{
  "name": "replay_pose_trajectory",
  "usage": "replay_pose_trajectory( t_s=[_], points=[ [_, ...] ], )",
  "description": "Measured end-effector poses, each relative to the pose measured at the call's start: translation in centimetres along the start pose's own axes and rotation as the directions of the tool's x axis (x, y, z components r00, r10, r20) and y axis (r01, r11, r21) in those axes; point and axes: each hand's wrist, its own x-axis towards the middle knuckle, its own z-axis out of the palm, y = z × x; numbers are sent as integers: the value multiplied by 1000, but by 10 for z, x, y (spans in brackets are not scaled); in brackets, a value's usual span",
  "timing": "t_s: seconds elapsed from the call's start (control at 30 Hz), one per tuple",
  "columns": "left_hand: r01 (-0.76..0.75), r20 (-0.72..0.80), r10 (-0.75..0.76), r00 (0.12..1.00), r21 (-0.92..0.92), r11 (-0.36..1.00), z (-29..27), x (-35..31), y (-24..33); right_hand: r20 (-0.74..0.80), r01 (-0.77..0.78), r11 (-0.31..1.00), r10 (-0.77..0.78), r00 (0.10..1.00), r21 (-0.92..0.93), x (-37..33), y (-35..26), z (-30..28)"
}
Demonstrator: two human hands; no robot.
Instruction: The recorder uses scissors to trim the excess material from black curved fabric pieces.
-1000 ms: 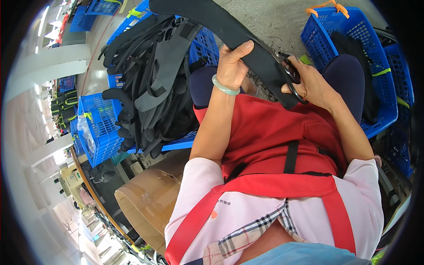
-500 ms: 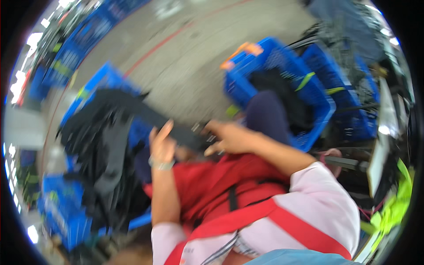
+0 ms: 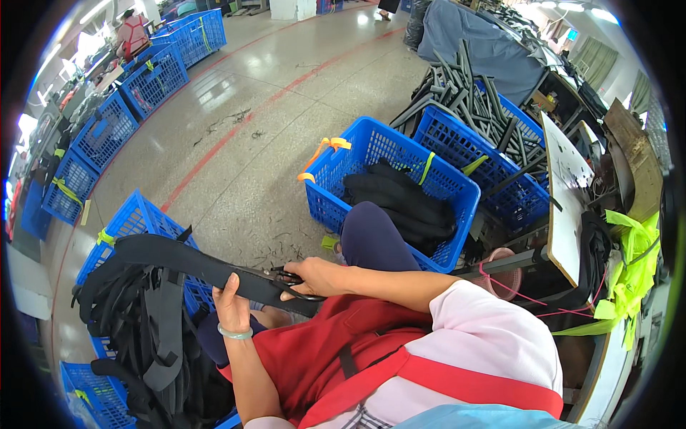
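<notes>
A long black padded strap [image 3: 187, 259] runs from the heap at my left across to my lap. My left hand [image 3: 232, 307] grips it near its right end, thumb up, with a pale bangle on the wrist. In my right hand [image 3: 316, 276] are black-handled scissors [image 3: 306, 296], held right at the strap's edge; whether the blades touch it I cannot tell. More black straps [image 3: 136, 314] hang in a tangled pile over a blue crate [image 3: 136, 214] beside my left knee.
Before my knee stands a blue crate [image 3: 334, 207] holding black padded pieces [image 3: 400, 200]. Behind it, another blue crate [image 3: 439, 136] bears grey strips [image 3: 464, 100]. A white board [image 3: 564, 193] and a pink basket [image 3: 502, 275] stand at right. Dark scraps [image 3: 221, 125] litter the floor.
The view has turned and sharpened, so the crates appear lower and further left. My hands still hold the strap and scissors, a little lower and further left in the picture.
</notes>
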Motion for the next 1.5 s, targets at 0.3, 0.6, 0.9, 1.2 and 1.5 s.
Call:
replay_pose_trajectory(
  t_s=[0.3, 0.6, 0.9, 1.2, 1.5],
  points=[
    [-34, 16, 34, 999, 26, 999, 2, 6, 3, 25, 32, 999, -31, 999, -44, 18, 2, -9],
    [-148, -29, 174, 984, 398, 905, -6, 6, 9, 76, 32, 991, -23, 997, -128, 21, 5, -29],
    [-156, -83, 182, 980, 251, 955, 14, 0, 12, 45, 9, 1000, -8, 999, -23, 24, 3, -18],
    [-88, -77, 109, 991, 232, 969, 8, 2, 14, 15, -1, 1000, 1, 1000, -15, 25, 15, -1],
    [-40, 8, 40, 999, 99, 994, 4, 5, 10, 51, -101, 994, 99, 994, 34, 18, -7, -6]
  ],
)
